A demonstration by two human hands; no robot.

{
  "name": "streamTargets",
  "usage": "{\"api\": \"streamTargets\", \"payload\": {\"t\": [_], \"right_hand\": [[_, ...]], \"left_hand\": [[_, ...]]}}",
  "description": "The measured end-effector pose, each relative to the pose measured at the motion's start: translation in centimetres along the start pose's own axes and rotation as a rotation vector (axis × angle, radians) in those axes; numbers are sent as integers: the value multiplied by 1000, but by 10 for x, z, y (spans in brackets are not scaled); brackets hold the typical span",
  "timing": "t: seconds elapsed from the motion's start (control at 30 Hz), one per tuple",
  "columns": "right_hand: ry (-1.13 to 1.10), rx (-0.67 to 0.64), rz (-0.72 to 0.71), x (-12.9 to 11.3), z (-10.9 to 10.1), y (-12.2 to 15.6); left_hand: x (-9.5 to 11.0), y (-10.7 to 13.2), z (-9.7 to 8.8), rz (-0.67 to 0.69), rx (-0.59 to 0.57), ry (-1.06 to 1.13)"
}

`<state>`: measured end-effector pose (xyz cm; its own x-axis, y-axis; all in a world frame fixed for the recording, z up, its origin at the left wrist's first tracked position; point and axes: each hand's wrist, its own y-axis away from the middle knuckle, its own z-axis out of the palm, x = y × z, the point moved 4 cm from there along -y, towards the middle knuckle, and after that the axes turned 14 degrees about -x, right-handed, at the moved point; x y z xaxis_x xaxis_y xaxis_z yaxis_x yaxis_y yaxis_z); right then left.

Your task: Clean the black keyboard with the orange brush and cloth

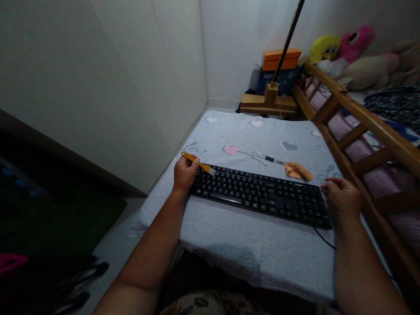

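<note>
The black keyboard (256,190), the central object, lay lengthwise before me on a pale cloth cover (229,238). At the keyboard's left end, the thumb and fingers of my left hand (186,174) were pinched round the yellow handle of a brush (206,168), its pale bristles touching or just above the upper keys there. At the keyboard's right end was my right hand (344,197), fingers curled beside the far corner; whether they gripped the edge I could not tell. A black cable (324,239) emerged from under the near edge, close to the right end. Beyond the far edge lay a slender tool (269,159) with a dark grip and, to its right, a crumpled orange-brown cloth (298,170). Well beyond the keyboard stood an orange box (281,59); to its right ran a wooden rail (352,103).

Hazards, in my judgement: firm brushing without a steadying right hand could have skidded the keyboard over the soft cover; steeply pressed bristles could have snagged between keys; a forearm catching the cable could have skewed the right end.

Legible writing: "Love", printed on the cover beyond the keyboard's left end. Key legends were too small to read; no brand was legible.
</note>
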<state>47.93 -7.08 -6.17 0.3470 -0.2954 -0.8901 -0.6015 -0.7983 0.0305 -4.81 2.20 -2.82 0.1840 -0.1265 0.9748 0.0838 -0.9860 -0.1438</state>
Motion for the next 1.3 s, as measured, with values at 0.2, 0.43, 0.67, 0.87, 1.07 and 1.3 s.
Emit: {"api": "streamTargets", "payload": {"t": [0.2, 0.43, 0.67, 0.87, 1.07, 1.3], "right_hand": [[-10, 0, -20, 6, 0, -4], [21, -3, -28, 6, 0, -3], [4, -8, -1, -2, 0, 2], [-3, -3, -17, 0, 0, 1], [-11, -6, -20, 0, 1, 1], [5, -8, -23, -1, 1, 2]], "left_hand": [[-3, -3, -16, -10, 117, -54], [-1, -5, -21, -15, 149, 58], [-1, -2, 1, -40, -67, 120], [-4, -3, -8, -11, 24, -9], [-2, -5, -26, 12, 173, -185], [4, -3, -33, 55, 251, -146]]}}
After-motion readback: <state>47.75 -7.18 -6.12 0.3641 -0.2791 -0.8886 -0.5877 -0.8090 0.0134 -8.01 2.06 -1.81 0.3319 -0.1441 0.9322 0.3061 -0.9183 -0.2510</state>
